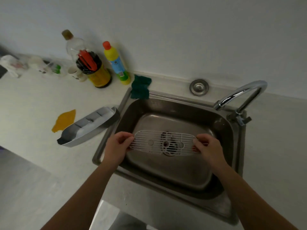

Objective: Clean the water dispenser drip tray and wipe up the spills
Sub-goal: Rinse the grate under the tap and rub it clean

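Left hand [118, 144] and right hand [206, 146] each pinch 1 end of the grate [163, 141] over the sink [232, 128]; it looks light, stiff, likely slippery when wet.

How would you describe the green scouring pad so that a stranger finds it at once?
Look at the steel sink. On its back left corner lies a dark green scouring pad, just right of the yellow bottle with the orange cap. It is the only flat green thing there; its neighbours are upright bottles.
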